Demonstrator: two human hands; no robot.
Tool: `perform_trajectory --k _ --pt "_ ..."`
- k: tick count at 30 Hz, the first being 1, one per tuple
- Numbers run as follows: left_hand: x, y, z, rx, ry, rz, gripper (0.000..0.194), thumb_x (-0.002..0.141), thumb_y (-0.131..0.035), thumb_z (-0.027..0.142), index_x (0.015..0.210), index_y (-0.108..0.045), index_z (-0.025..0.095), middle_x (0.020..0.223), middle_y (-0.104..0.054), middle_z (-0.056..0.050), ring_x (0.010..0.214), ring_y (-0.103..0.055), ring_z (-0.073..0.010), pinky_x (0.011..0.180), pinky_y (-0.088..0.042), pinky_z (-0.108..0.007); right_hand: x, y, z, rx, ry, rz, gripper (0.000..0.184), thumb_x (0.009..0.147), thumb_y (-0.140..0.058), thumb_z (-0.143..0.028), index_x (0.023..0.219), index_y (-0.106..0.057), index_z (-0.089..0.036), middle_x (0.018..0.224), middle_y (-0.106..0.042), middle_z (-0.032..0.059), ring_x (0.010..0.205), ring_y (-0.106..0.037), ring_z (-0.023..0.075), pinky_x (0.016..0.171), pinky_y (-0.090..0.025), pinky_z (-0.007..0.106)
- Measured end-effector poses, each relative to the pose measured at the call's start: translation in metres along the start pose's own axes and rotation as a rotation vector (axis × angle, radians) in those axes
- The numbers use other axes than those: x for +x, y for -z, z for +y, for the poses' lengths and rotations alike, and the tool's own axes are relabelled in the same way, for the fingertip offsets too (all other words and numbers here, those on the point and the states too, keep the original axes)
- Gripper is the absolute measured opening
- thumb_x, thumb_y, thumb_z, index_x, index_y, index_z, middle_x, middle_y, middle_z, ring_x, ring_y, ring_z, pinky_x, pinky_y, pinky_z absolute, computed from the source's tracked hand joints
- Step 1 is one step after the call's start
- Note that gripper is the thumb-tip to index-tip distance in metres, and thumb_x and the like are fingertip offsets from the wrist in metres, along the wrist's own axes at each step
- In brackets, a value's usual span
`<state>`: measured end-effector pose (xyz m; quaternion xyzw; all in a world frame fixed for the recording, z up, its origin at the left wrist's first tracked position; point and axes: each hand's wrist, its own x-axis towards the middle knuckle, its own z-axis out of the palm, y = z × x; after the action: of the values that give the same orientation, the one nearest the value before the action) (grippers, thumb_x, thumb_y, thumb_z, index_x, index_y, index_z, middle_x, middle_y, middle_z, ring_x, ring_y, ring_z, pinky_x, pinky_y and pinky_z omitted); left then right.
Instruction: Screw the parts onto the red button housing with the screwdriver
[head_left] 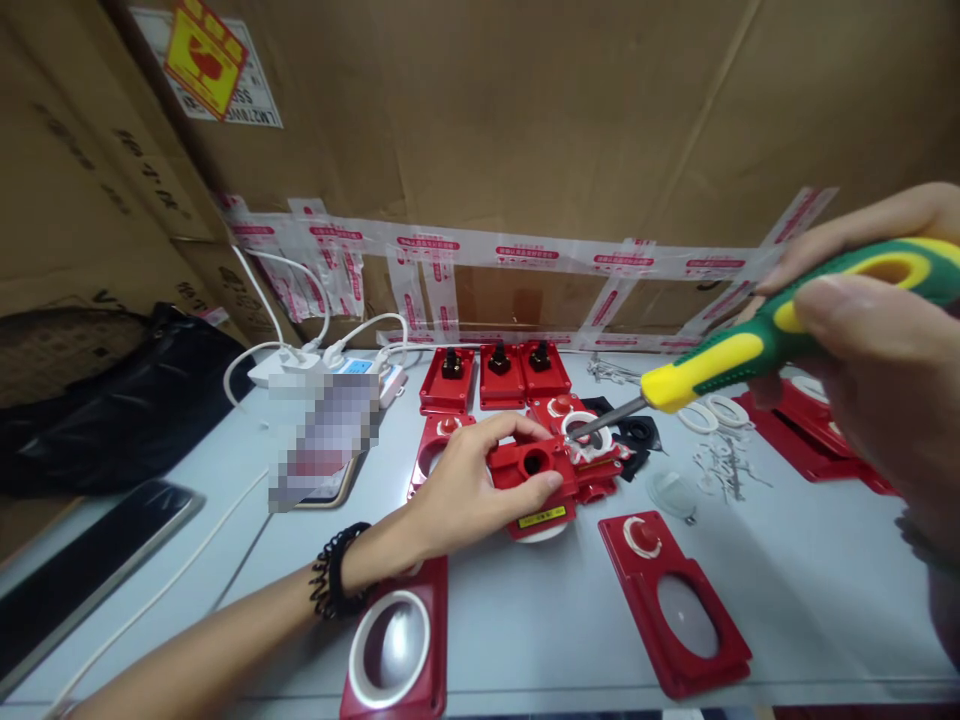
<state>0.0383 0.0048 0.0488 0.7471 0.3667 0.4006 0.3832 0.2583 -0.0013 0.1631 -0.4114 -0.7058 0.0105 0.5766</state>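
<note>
On the table (540, 630), a red panel (646, 600) lies front-right of the red housing (556, 460). The left hand (461, 490) pinches this housing between thumb and fingers, while the right hand (885, 335), wrapped around a screwdriver (757, 350), holds the tip at the housing's right corner. Three red boxes (501, 388) sit behind the housing.

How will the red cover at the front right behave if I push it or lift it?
The red cover looks stiff: its edges run straight, so it probably won't flop. Lying flat, it should slide rather than roll. Its near end sits close to the table's front edge, so a push that way might tip it off.
</note>
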Motion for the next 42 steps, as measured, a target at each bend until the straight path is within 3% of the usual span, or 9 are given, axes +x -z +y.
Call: perform_trajectory --k 3,7,13,30,42 --pt "0.001 0.001 -0.002 0.001 0.01 -0.003 0.023 0.079 -0.07 0.03 0.099 -0.064 0.019 0.098 -0.07 -0.002 0.088 -0.065 -0.0186 0.086 -0.049 -0.033 -0.007 0.002 -0.002 -0.037 -0.055 -0.058 0.005 0.079 -0.061 -0.028 0.078 -0.063 -0.024 0.062 -0.054 -0.0037 0.046 -0.049 0.0074 0.036 -0.039 0.024" --pt "0.001 0.002 -0.003 0.0 0.018 0.01 0.025 0.078 -0.073 0.031 0.098 -0.066 0.019 0.1 -0.071 -0.003 0.091 -0.065 -0.0198 0.087 -0.049 -0.034 -0.011 0.003 -0.004 -0.11 -0.015 -0.089 0.003 0.078 -0.06 -0.025 0.078 -0.062 -0.024 0.059 -0.053 -0.0034 0.045 -0.045 0.0076 0.039 -0.038 0.027" --pt "0.002 0.001 -0.003 -0.019 0.023 0.012 0.025 0.079 -0.072 0.031 0.099 -0.066 0.018 0.1 -0.072 -0.003 0.091 -0.066 -0.0198 0.084 -0.05 -0.033 -0.014 0.001 -0.002 -0.124 -0.005 -0.062 0.003 0.078 -0.06 -0.026 0.077 -0.062 -0.024 0.059 -0.055 -0.001 0.048 -0.047 0.011 0.042 -0.032 0.032" --pt "0.002 0.001 -0.003 -0.004 -0.005 0.002 0.025 0.079 -0.073 0.031 0.099 -0.065 0.019 0.099 -0.071 -0.001 0.089 -0.066 -0.018 0.085 -0.049 -0.032 -0.022 0.003 0.001 -0.18 0.007 -0.019 0.009 0.08 -0.061 -0.035 0.084 -0.062 -0.026 0.069 -0.058 0.0008 0.053 -0.051 0.0144 0.047 -0.036 0.035" --pt "0.002 0.002 -0.002 -0.003 -0.002 -0.002 0.025 0.08 -0.072 0.031 0.1 -0.065 0.019 0.1 -0.071 -0.003 0.091 -0.066 -0.0189 0.087 -0.049 -0.034 -0.022 0.003 -0.003 -0.206 0.045 -0.024 0.008 0.077 -0.061 -0.031 0.082 -0.062 -0.024 0.074 -0.061 0.0027 0.057 -0.05 0.0156 0.049 -0.034 0.036"
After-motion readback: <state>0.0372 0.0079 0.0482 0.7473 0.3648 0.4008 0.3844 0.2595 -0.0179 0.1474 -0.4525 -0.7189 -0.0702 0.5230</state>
